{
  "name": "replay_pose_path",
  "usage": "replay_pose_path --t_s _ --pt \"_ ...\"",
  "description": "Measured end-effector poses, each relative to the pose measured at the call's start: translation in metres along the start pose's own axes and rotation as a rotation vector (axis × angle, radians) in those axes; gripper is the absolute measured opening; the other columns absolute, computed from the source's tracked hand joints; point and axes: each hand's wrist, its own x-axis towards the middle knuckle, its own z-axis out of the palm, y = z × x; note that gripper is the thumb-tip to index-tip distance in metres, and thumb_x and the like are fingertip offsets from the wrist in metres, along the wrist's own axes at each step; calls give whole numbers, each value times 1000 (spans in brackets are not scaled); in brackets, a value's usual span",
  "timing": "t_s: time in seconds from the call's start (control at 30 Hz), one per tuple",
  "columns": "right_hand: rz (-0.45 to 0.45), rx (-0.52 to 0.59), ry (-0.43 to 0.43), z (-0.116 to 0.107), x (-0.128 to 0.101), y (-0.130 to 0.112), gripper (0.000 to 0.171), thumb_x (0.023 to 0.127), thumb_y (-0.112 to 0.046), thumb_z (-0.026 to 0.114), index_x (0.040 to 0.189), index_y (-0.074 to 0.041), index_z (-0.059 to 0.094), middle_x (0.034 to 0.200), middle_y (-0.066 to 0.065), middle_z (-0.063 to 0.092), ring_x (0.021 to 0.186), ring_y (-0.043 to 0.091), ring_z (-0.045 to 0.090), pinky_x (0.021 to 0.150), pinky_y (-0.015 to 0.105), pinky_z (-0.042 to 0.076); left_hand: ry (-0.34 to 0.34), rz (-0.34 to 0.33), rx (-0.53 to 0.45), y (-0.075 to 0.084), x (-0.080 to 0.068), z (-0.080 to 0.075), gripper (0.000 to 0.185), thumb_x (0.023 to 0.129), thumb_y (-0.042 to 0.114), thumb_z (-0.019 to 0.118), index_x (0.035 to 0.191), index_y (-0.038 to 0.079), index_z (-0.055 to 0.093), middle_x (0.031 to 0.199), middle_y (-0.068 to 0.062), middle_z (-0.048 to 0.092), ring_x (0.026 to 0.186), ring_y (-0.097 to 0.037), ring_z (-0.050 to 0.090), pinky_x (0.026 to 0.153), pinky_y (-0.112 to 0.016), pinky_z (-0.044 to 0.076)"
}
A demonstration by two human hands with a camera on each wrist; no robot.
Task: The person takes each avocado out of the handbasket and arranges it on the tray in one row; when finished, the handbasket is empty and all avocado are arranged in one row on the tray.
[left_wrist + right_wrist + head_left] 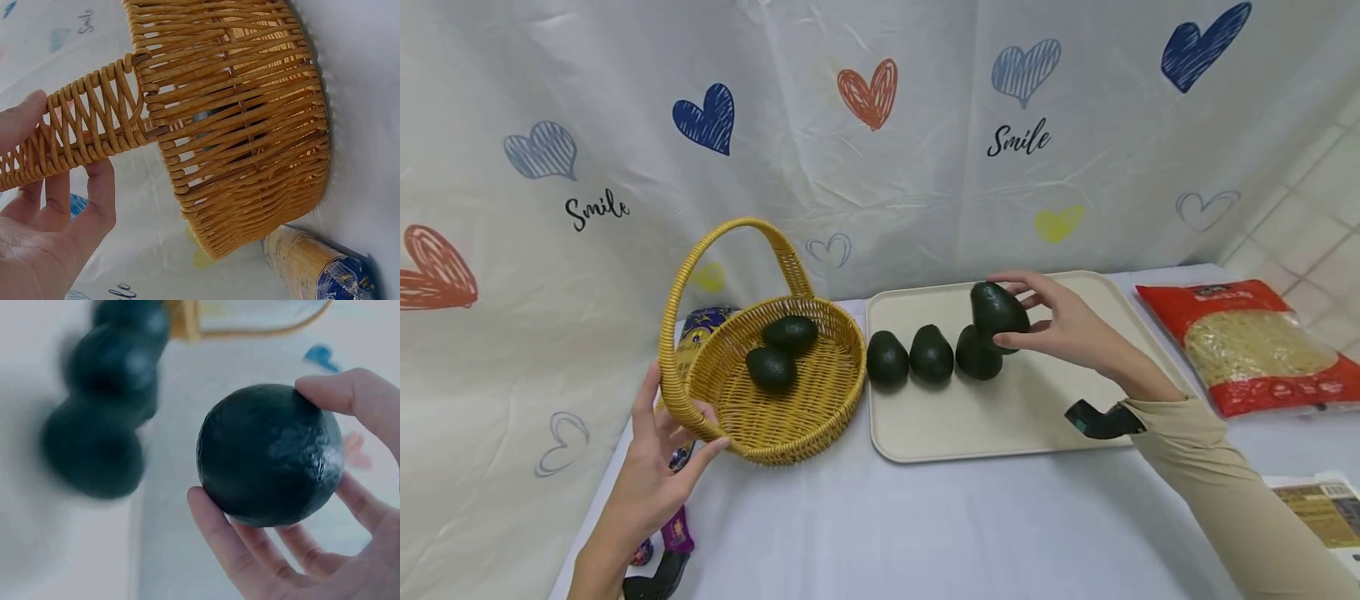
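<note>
Gripping an avocado [997,311] above the tray [1022,417], the right hand [1063,327] curls round it. Leftward sits the basket [775,433]; the left hand [658,454] clasps its rim.

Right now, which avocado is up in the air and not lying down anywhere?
The avocado that the right hand holds above the tray. Three others sit in a row on the tray, and two more lie in the basket.
</note>
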Motion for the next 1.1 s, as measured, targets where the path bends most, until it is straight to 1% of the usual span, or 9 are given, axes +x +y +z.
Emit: replay_pose_path --t_s 0.2,0.43,0.53,0.7,0.8,0.87,0.93,1.03,1.1 --pt "162 -84 -4 -13 -18 38 73 92 -24 82 155 -18 46 136 20 54 116 38 54 82 36 53 -7 -15 -3 -4 -2 -1 134 69 -30 80 165 5 -6 108 5 61 107 -1 64 101 -13 49" --pt "259 -6 -47 -5 -21 66 74 94 -23 79 156 -9 42 132 25 51 103 31 60 74 32 59 -8 38 -52 -5 -2 0 118 84 -12 80 164 3 -6 108 2 62 106 -2 63 101 -15 51" --pt "303 35 -62 -1 -21 71 76 95 -26 78 157 -7 39 136 27 48 95 28 65 79 36 60 -3 53 -52 -4 -1 1 120 81 -18 80 163 2 -5 107 -1 62 106 -2 64 101 -15 50" --pt "365 50 -112 1 -19 71 78 101 -35 70 161 -3 31 142 33 42 79 29 75 99 52 49 -8 11 -27 -2 0 1 132 69 -30 79 164 4 -6 107 0 61 106 1 62 101 -14 50" --pt "368 60 -138 0 -19 68 78 103 -34 67 161 -1 27 144 35 41 82 29 76 101 53 51 -7 1 -21 -2 0 1 133 69 -30 80 165 4 -6 108 4 61 106 0 63 100 -14 50" --pt "361 73 -153 -1 -19 67 79 103 -30 69 161 1 26 145 36 40 84 29 75 96 47 57 -3 6 -25 -2 -1 1 128 74 -24 81 165 4 -5 108 4 62 106 0 63 100 -14 50" --pt "350 81 -166 -2 -20 65 81 101 -26 71 161 1 25 147 36 38 87 29 74 89 40 60 4 20 -39 -2 -1 1 117 85 -7 81 164 3 -4 108 2 62 106 -1 64 100 -14 50" --pt "320 80 -174 -3 -20 63 83 97 -20 76 161 1 27 148 35 38 99 31 70 83 33 62 8 35 -56 -2 -1 0 107 93 22 75 164 3 -4 108 1 63 106 -1 64 100 -14 50" --pt "293 69 -171 -3 -20 63 81 95 -18 77 159 1 31 147 35 40 108 36 66 82 32 62 8 35 -59 -3 -1 0 108 93 23 75 164 3 -4 109 3 63 107 -2 65 100 -14 50"
